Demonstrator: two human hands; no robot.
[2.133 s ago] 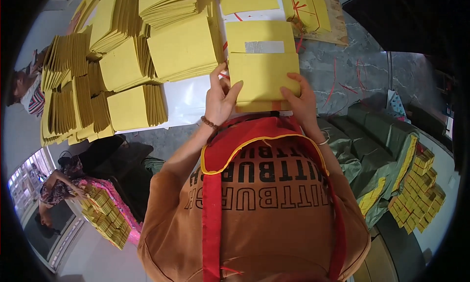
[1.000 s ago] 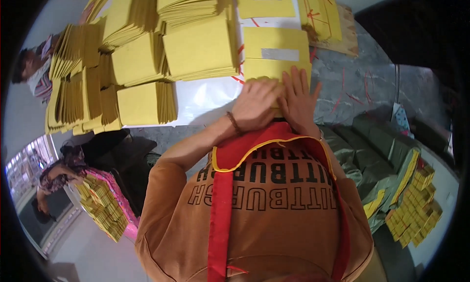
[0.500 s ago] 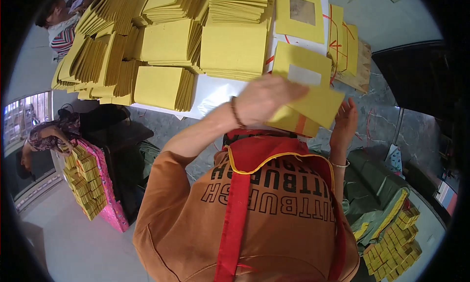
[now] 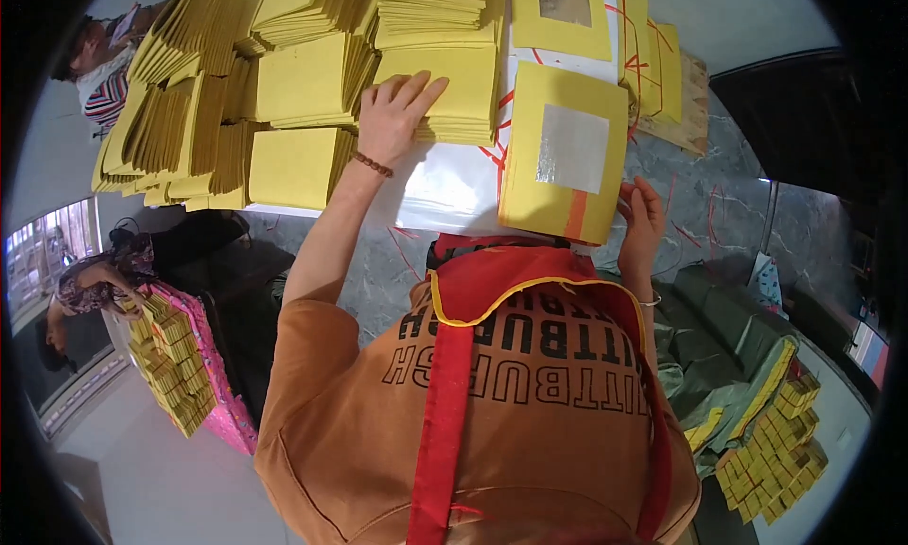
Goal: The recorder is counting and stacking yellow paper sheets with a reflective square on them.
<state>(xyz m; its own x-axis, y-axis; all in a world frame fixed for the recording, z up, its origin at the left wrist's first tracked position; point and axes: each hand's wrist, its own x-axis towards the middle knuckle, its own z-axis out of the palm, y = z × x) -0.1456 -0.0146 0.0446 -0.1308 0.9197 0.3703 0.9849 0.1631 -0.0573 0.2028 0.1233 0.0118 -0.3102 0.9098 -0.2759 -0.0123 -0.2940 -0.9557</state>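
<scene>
My left hand (image 4: 392, 115) lies on the left part of a stack of folded yellow paper (image 4: 463, 86), its fingers stretched out and slightly spread. Nothing shows gripped in it. At the table's near right corner lies another yellow pile (image 4: 527, 129), topped by a sheet with a shiny silver square (image 4: 574, 148) and an orange strip (image 4: 576, 213) at its near edge. Just beside that pile's right edge is my right hand (image 4: 643, 219), loosely curled with its fingers apart and holding nothing visible.
More yellow stacks (image 4: 303, 77) fill the table's left and far parts. Red strings tie bundles (image 4: 653, 72) at the far right. A person (image 4: 104, 271) works at the left beside a pink-covered box (image 4: 213, 375) of yellow bundles. Green sacking (image 4: 709, 346) lies right.
My left hand has moved from above the right pile to the left stack. The loose yellow sheet it was handling now no longer covers the silver square. My right hand stays beside the pile.
</scene>
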